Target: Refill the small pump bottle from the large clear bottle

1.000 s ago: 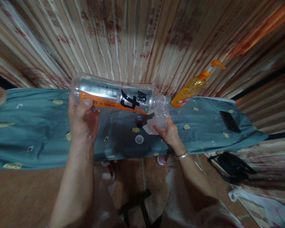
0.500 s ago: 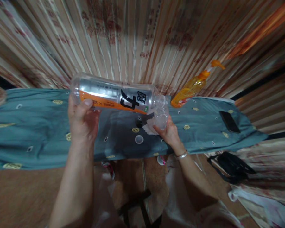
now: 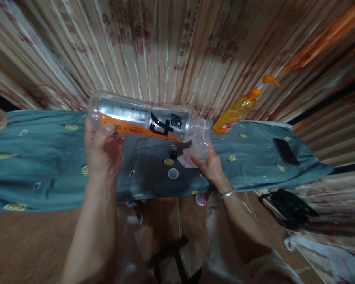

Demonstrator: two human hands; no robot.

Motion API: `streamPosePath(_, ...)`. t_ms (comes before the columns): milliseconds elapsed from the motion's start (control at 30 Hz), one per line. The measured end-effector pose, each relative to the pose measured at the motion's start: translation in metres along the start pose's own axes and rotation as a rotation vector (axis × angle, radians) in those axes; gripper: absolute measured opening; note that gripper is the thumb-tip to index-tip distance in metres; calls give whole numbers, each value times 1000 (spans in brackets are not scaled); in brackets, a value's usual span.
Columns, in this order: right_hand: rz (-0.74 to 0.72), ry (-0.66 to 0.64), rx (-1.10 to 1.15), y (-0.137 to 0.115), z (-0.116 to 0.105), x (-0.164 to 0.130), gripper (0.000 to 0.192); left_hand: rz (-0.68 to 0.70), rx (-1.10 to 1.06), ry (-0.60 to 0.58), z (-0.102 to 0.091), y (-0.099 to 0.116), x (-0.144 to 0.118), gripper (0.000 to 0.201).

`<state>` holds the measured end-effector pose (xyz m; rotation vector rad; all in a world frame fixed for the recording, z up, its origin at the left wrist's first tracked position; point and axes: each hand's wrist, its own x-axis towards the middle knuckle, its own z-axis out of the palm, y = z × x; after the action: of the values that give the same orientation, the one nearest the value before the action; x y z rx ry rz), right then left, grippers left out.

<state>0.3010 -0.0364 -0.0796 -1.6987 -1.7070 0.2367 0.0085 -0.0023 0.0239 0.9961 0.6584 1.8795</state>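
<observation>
My left hand (image 3: 103,152) grips the base end of a large clear plastic bottle (image 3: 142,117) with an orange and silver label, held nearly flat with its open neck pointing right. The neck rests over a small clear bottle (image 3: 200,146) that my right hand (image 3: 210,165) holds upright on the teal cloth (image 3: 47,157). A wrist bangle (image 3: 226,193) shows on my right arm. A white cap (image 3: 173,173) and a small black cap (image 3: 173,154) lie on the cloth just left of the small bottle, beside a white paper piece (image 3: 185,159).
An orange pump bottle (image 3: 239,108) stands behind the small bottle at the right. A dark phone (image 3: 286,151) lies on the cloth's right end. Striped curtains (image 3: 165,51) hang behind. A black bag (image 3: 286,207) sits on the floor at right.
</observation>
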Motion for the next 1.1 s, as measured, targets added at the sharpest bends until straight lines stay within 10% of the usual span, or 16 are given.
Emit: streamPosePath(1100, 13, -12, 0, -3, -3, 1, 85, 6, -26, 16, 3, 1, -1, 33)
